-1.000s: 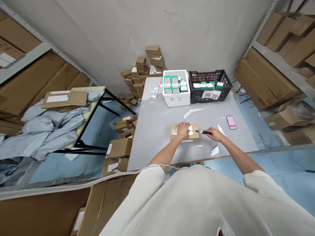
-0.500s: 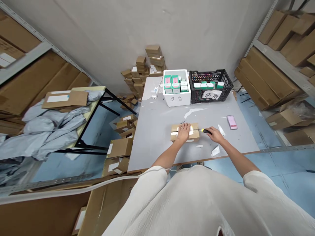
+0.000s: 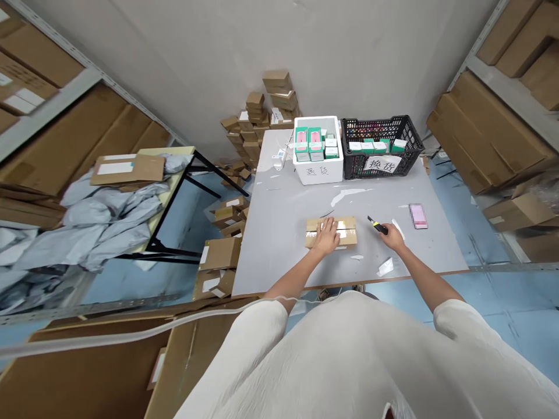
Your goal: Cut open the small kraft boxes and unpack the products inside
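Note:
A small brown cardboard box lies near the front of the grey table, with a slit showing along its top seam. My left hand rests flat on top of it, fingers stretched out. To the right of the box, my right hand is closed around a black and yellow utility knife. The blade end points up and left, apart from the box. Scraps of white paper lie close to my right hand.
At the back of the table stand a white foam bin and a black plastic crate, both holding small boxes. A pink phone lies at the right. Piled cartons flank the left edge; grey parcels cover a side table.
My right hand has drawn the utility knife away from the box, to the right. My left hand has stayed on the box. The whole view has shifted slightly.

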Tool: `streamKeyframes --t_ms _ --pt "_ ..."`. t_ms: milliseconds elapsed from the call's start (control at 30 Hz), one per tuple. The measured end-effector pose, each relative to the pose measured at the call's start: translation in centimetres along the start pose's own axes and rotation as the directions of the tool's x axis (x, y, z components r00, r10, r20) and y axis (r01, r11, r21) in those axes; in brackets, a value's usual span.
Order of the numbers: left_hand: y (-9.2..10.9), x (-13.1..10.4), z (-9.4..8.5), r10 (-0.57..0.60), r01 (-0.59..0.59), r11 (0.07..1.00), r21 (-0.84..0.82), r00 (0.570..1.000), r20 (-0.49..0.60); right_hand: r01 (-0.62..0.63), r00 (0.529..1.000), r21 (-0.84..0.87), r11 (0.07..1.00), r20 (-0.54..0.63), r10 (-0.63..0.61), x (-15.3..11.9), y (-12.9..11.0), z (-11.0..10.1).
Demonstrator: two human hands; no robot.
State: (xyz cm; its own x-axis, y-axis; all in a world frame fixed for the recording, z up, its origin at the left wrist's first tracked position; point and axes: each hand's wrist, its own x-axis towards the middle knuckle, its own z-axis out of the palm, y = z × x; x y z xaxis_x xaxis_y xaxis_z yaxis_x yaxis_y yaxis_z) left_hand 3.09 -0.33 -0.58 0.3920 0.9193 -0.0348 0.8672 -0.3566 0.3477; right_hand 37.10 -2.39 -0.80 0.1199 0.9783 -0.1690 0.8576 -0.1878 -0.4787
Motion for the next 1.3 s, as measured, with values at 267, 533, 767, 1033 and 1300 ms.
streamKeyframes --t_ms 267,533,767,1033,1300 --pt "-1.7 -4.9 -2.0 -0.126 0.127 0.991 0.053 0.992 -0.009 -0.241 0.97 -0.027 0.97 0.022 0.241 1.1 2.3 4.0" --pt "-2.7 -6.5 -2.8 -0.127 0.123 0.99 0.071 0.99 0.06 -0.367 0.93 0.003 0.93 0.022 0.366 1.1 4.0 7.2" --pt "-3.4 -6.2 -2.4 -0.11 0.106 0.993 0.056 0.992 0.069 -0.263 0.961 0.052 0.963 -0.073 0.267 1.0 2.8 7.1" --pt "-3.5 -5.4 -1.6 -0.215 0.218 0.975 0.043 0.975 -0.055 0.135 0.99 0.383 0.914 -0.026 -0.136 0.8 -5.3 7.0" --pt "-5.0 -4.4 0.4 -0.405 0.329 0.872 -0.362 0.9 -0.159 0.195 0.981 0.366 0.91 -0.062 -0.185 -0.8 -7.8 4.9"
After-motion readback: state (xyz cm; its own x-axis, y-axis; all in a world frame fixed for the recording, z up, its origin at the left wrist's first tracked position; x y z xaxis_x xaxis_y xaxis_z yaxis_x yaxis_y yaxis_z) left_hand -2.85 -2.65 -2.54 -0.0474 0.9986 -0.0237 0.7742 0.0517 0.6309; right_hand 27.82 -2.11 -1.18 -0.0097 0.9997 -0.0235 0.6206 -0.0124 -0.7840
